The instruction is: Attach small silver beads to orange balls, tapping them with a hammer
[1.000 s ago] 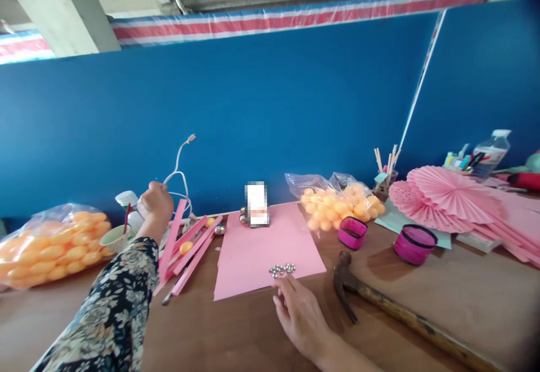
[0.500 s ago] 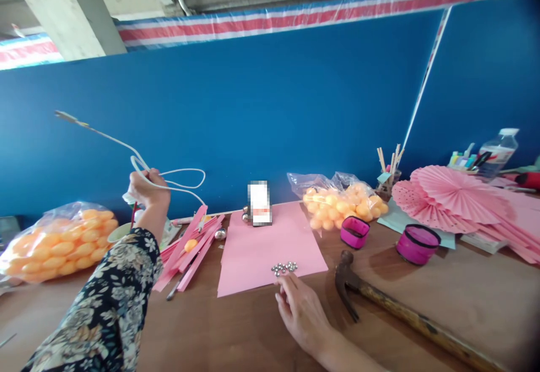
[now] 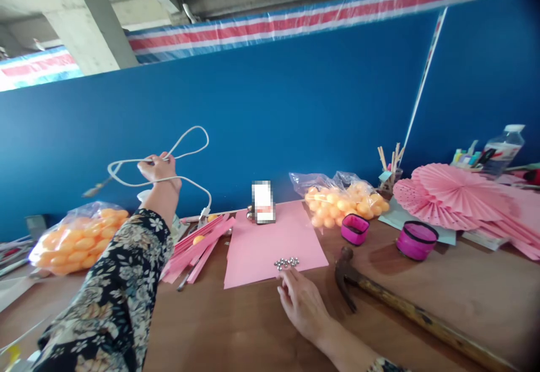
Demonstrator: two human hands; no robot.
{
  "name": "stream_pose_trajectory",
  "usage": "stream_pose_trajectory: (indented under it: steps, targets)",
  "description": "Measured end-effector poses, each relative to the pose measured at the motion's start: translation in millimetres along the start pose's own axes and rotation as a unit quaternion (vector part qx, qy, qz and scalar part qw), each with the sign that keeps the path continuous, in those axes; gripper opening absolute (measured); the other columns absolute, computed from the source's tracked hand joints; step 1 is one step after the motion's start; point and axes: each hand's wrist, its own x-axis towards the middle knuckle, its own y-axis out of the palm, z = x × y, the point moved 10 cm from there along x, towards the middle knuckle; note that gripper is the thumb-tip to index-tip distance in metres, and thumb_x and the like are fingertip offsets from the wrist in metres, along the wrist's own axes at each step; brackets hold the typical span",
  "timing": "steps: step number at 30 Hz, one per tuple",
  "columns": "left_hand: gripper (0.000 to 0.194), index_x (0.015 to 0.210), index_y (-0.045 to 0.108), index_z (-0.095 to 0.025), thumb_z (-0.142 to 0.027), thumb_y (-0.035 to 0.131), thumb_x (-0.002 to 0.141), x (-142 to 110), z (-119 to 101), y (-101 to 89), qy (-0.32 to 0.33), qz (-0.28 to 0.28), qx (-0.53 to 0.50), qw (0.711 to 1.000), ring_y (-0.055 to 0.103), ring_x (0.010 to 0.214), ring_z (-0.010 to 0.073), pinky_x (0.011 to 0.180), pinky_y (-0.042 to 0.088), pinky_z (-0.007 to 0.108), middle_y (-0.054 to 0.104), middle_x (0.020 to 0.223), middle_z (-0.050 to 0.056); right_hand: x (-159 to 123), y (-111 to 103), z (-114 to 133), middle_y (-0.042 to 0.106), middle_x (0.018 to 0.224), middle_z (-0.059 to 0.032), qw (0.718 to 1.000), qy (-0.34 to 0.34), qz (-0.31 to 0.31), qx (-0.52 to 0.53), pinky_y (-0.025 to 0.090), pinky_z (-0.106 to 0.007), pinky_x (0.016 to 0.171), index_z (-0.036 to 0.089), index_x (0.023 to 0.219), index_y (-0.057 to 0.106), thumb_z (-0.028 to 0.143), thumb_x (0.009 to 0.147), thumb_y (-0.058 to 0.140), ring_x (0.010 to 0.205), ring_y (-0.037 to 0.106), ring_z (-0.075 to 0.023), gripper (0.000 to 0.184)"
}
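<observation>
fingers (image 3: pixel 172 161) curled tight on the left hand (image 3: pixel 158 170), and they've got hold of the white cable (image 3: pixel 166 179)! it's up in the air in front of the blue partition (image 3: pixel 270 107), one loop standing up to the right of the fist, another swinging out to the left, a stretch crossing the wrist. the loose end hangs blurred above the left bag of orange balls (image 3: pixel 82 241), while the other end drops to a white fitting (image 3: pixel 205 213) behind the pink paper strips (image 3: pixel 198 248).

over to the right hand (image 3: pixel 302 300): low at the near edge of the pink sheet (image 3: pixel 274 242), fingers half bent, loosely gathered, the tips just beside a cluster of small metal balls (image 3: pixel 291 261) lying on the paper. whether anything is pinched there, cannot tell.

just right of that hand lies a hammer (image 3: pixel 399 301), head near the sheet's corner, handle slanting off toward the lower right. beyond it, two magenta bands, the smaller one (image 3: pixel 353 236) beside the right bag of orange balls (image 3: pixel 333 204), the larger one (image 3: pixel 415 245) in front of the pink paper fans (image 3: pixel 459 192). at the sheet's far edge stands a white item (image 3: pixel 264 200), blurred out. everything's spread across the brown table (image 3: pixel 236 332).
</observation>
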Motion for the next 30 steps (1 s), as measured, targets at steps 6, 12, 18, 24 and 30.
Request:
stream_pose_trajectory:
  steps: [6,12,18,24,30]
  targets:
    - [0.012,0.083,0.032,-0.019,-0.008,0.028,0.087,-40.9,-5.9,-0.8,-0.017,-0.058,-0.080,0.995,0.060,0.073,0.0073,0.073,0.050,0.027,0.054,0.074,0.001,0.3,0.4,-0.9,0.053,0.082,-0.0022,1.000,-0.008,-0.004,0.008,0.042,-0.027,0.064,0.021,0.092,0.046,0.011,0.078,0.042,0.071,0.052,-0.0153,0.018]
    - [0.008,0.088,0.045,-0.018,-0.017,0.047,0.081,-154.6,-44.7,-0.1,0.016,0.052,-0.115,0.992,0.063,0.087,0.0171,0.082,0.048,0.039,0.063,0.082,0.006,-0.2,-5.3,-4.5,0.053,0.079,-0.0019,0.996,0.003,-0.017,0.084,0.043,-0.025,0.062,0.020,0.097,0.045,0.018,0.082,0.042,0.066,0.052,-0.0133,0.016]
    - [0.008,0.085,0.051,-0.018,-0.021,0.054,0.078,-262.8,-44.4,-38.6,-0.046,0.065,-0.127,0.989,0.061,0.093,0.0190,0.089,0.044,0.044,0.064,0.085,0.003,-3.0,-5.3,-0.8,0.054,0.082,-0.0027,0.993,0.004,0.028,0.113,0.044,-0.026,0.067,0.020,0.093,0.049,0.019,0.080,0.045,0.072,0.053,-0.0139,0.013]
    - [0.018,0.088,0.055,-0.018,-0.021,0.062,0.071,-337.6,-10.8,-63.0,-0.195,0.059,-0.139,0.969,0.059,0.096,0.0223,0.084,0.048,0.038,0.065,0.088,0.005,-16.8,-15.4,13.2,0.056,0.094,-0.0057,0.963,0.075,0.149,0.211,0.045,-0.027,0.066,0.019,0.103,0.050,0.023,0.073,0.056,0.080,0.053,-0.0161,0.030]
    - [0.024,0.097,0.050,-0.022,-0.022,0.060,0.075,-384.8,-1.9,-56.2,-0.302,0.094,-0.153,0.936,0.061,0.091,0.0196,0.075,0.051,0.032,0.065,0.093,0.004,-44.6,-26.4,57.7,0.054,0.101,-0.0068,0.885,0.078,0.211,0.408,0.045,-0.028,0.071,0.020,0.115,0.045,0.036,0.075,0.058,0.087,0.052,-0.0167,0.045]
